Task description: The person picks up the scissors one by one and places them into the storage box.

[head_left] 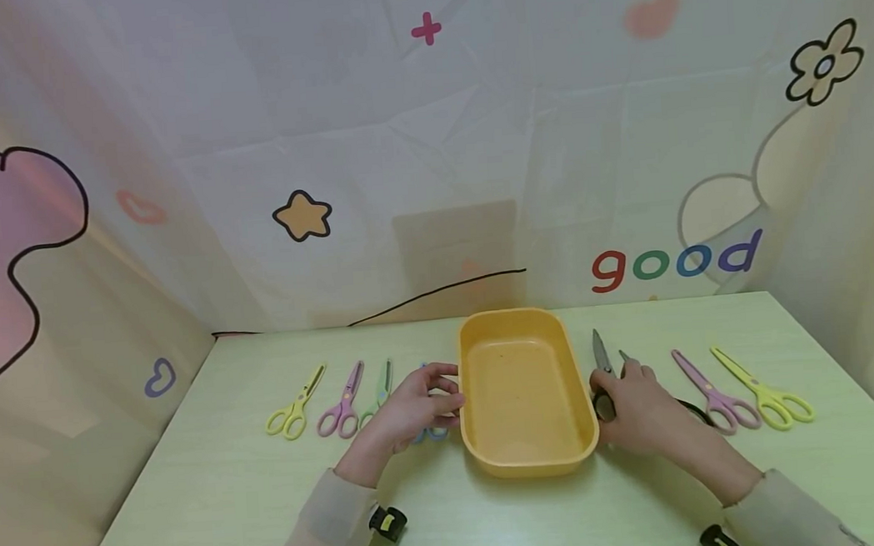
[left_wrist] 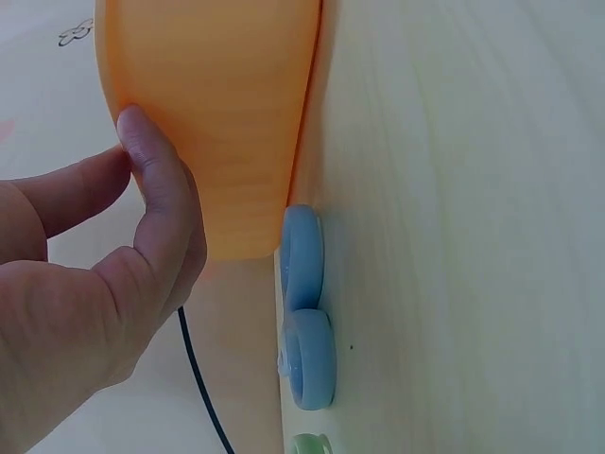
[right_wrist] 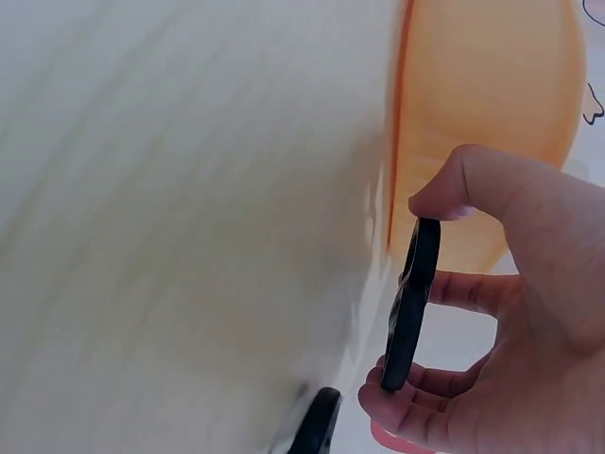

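Our left hand [head_left: 418,403], fingers parted, touches a yellow tray [head_left: 527,393] near the worktop's [head_left: 218,503] back edge; our right hand [head_left: 636,407] grips black-handled scissors [right_wrist: 409,303].

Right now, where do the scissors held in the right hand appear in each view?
Head: scissors right of the yellow tray, in the right hand.
Left wrist: not in it.
Right wrist: black handle right of and below centre, in that hand.
Shared landmark: the tray, upper left in left wrist, upper right in right wrist.
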`<action>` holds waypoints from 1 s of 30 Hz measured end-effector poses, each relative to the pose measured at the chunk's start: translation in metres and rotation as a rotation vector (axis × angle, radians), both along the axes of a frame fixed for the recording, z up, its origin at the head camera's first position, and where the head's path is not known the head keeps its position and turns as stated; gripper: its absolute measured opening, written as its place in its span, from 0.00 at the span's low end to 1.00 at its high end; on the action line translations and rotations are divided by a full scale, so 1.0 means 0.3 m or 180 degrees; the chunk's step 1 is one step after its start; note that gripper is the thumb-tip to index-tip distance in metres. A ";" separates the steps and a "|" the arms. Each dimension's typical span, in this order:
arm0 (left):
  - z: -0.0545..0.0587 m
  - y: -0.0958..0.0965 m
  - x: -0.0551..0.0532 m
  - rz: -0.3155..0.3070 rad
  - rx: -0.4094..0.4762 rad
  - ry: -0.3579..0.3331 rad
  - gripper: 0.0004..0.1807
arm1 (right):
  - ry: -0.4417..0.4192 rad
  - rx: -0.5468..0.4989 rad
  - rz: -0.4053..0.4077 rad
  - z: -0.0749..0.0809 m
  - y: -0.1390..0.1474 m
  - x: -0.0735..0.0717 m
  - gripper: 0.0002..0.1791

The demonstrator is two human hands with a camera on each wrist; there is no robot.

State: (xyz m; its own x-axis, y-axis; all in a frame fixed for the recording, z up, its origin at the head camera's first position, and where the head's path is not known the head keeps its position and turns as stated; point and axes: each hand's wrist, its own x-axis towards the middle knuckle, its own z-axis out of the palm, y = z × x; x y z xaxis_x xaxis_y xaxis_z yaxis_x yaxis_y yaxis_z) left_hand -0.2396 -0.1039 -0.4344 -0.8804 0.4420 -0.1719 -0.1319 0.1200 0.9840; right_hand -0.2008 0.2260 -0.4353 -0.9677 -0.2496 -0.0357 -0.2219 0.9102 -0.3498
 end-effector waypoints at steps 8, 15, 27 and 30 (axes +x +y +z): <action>0.003 0.002 0.005 -0.0014 0.0042 -0.0007 0.27 | 0.0110 -0.0058 -0.0104 0.028 0.023 0.005 0.24; 0.003 0.004 0.004 -0.0021 0.0065 -0.0015 0.28 | 0.0334 -0.0070 -0.0200 0.069 0.030 0.010 0.24; 0.004 0.004 0.004 -0.0029 0.0022 0.0003 0.27 | 0.0686 -0.0095 -0.0243 0.144 -0.008 0.010 0.23; 0.004 0.003 0.004 -0.0028 0.0012 -0.0007 0.27 | 0.0614 -0.0145 -0.0242 0.155 -0.029 0.015 0.24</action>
State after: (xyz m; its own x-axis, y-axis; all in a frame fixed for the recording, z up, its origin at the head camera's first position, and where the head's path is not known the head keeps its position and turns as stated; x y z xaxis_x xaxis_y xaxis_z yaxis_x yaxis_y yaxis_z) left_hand -0.2383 -0.1030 -0.4331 -0.8761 0.4504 -0.1722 -0.1331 0.1174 0.9841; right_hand -0.1963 0.2172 -0.3889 -0.9716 -0.1726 0.1616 -0.2199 0.9111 -0.3487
